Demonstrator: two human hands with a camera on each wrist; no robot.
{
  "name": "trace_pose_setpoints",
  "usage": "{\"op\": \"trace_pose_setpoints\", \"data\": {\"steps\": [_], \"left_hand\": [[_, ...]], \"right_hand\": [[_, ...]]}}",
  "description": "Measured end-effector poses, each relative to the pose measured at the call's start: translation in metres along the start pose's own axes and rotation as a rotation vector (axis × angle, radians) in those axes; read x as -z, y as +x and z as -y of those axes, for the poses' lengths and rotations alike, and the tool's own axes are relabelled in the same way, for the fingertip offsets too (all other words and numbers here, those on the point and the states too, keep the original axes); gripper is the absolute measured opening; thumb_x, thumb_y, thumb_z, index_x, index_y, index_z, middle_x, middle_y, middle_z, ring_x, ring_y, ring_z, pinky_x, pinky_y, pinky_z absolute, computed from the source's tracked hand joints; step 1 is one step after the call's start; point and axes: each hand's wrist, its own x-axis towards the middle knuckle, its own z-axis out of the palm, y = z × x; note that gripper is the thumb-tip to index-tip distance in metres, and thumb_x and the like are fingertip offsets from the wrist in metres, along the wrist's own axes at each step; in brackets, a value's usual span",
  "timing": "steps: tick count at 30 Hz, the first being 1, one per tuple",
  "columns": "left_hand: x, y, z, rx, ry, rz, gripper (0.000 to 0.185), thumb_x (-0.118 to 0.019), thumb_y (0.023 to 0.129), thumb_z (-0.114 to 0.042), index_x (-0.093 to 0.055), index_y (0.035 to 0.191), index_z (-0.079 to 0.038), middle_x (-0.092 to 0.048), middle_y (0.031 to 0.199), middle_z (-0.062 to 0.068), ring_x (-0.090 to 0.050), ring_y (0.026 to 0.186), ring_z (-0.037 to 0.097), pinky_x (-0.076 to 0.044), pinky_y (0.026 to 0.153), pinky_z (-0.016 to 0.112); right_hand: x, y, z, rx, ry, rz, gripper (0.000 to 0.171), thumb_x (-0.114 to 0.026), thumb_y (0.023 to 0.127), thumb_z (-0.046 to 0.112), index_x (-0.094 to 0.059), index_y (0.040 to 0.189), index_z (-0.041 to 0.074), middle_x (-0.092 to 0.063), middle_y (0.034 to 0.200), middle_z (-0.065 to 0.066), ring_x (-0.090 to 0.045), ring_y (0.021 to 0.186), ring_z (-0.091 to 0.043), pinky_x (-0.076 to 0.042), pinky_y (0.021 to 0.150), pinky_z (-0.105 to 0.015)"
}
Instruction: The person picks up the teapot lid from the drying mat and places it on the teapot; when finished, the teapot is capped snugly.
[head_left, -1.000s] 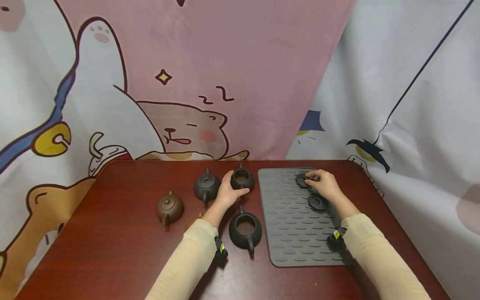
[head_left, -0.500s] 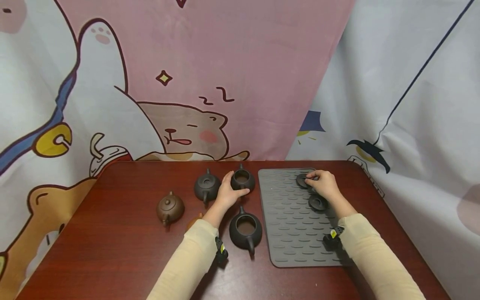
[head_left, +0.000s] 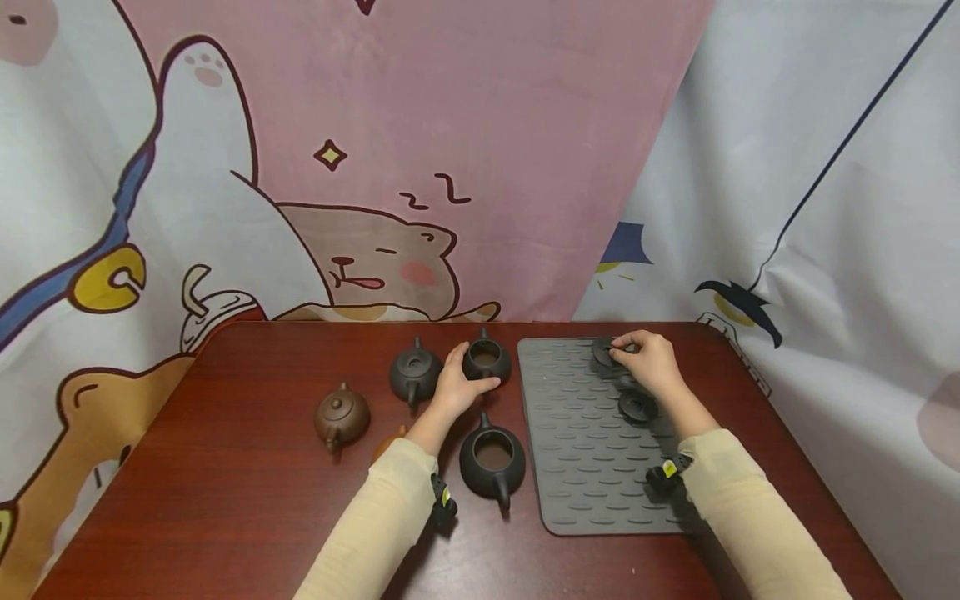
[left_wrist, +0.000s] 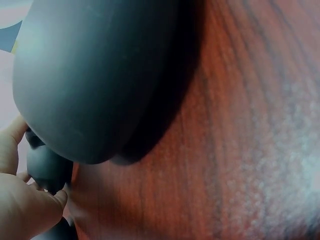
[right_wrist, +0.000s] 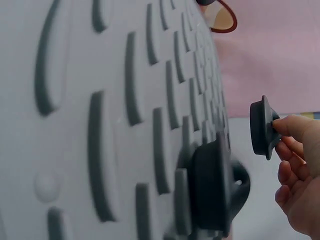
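Note:
My left hand (head_left: 456,390) holds a small dark lidless teapot (head_left: 501,368) at the back of the table, thumb on its near side and fingers on its left. In the left wrist view thumb and fingers reach round that teapot. My right hand (head_left: 649,363) pinches a dark round teapot lid (right_wrist: 259,129) by its knob, tilted above the grey mat (head_left: 577,483). A second dark lid (head_left: 637,407) lies on the mat, nearer to me. Closer to my left forearm stands a larger dark lidless teapot (head_left: 492,483), which fills much of the left wrist view.
A dark lidded teapot (head_left: 416,375) stands just left of my left hand. Farther left is a brown lidded teapot (head_left: 341,415). An orange-brown piece (head_left: 387,442) shows partly behind my left sleeve. A printed curtain (head_left: 487,167) hangs behind the table.
My right hand has raised the lid off the mat and tilted it, shifting slightly toward the back. My left hand keeps its hold on the small teapot.

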Motion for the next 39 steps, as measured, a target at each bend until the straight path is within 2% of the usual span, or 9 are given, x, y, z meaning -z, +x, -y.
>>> {"op": "trace_pose_setpoints", "data": {"steps": [4,8,18,28,39], "left_hand": [[0.000,0.000,-0.001,0.000,0.004,-0.001,0.088,-0.080,0.080,-0.018,-0.028,0.150,-0.005,-0.024,0.154,0.013,-0.028,0.137,0.033,-0.031,0.105,0.050],[0.001,0.001,-0.001,-0.006,-0.002,-0.003,0.088,-0.080,0.080,-0.018,-0.029,0.150,-0.004,-0.024,0.154,0.014,-0.028,0.137,0.033,-0.031,0.105,0.050],[0.000,0.002,-0.001,-0.003,-0.009,-0.003,0.087,-0.079,0.080,-0.018,-0.029,0.150,-0.005,-0.024,0.154,0.013,-0.027,0.138,0.032,-0.030,0.106,0.049],[0.001,0.000,-0.001,0.007,-0.010,-0.003,0.087,-0.079,0.080,-0.017,-0.029,0.150,-0.005,-0.024,0.154,0.013,-0.028,0.137,0.032,-0.030,0.106,0.049],[-0.001,0.000,-0.001,0.030,-0.001,-0.004,0.088,-0.080,0.080,-0.019,-0.028,0.150,-0.005,-0.025,0.154,0.012,-0.029,0.137,0.032,-0.030,0.106,0.049]], "right_hand": [[0.003,-0.001,0.013,0.024,0.009,-0.010,0.013,-0.073,0.086,0.010,-0.071,0.096,0.002,-0.065,0.090,-0.013,-0.048,0.062,-0.020,-0.039,0.050,-0.031],[0.003,0.000,0.026,0.027,0.024,-0.005,0.013,-0.072,0.086,0.010,-0.071,0.097,0.003,-0.064,0.092,-0.012,-0.047,0.062,-0.020,-0.039,0.049,-0.030],[-0.006,0.006,0.060,0.065,0.047,0.026,0.013,-0.072,0.086,0.010,-0.072,0.097,0.004,-0.063,0.095,-0.011,-0.049,0.074,-0.023,-0.040,0.060,-0.037],[-0.028,0.011,0.099,0.119,0.124,0.074,0.011,-0.072,0.086,0.009,-0.072,0.096,0.006,-0.065,0.097,-0.008,-0.056,0.080,-0.021,-0.045,0.065,-0.037],[-0.057,0.021,0.132,0.180,0.167,0.130,0.008,-0.073,0.085,0.010,-0.073,0.093,0.007,-0.064,0.090,-0.003,-0.054,0.073,-0.018,-0.046,0.062,-0.035]]}}
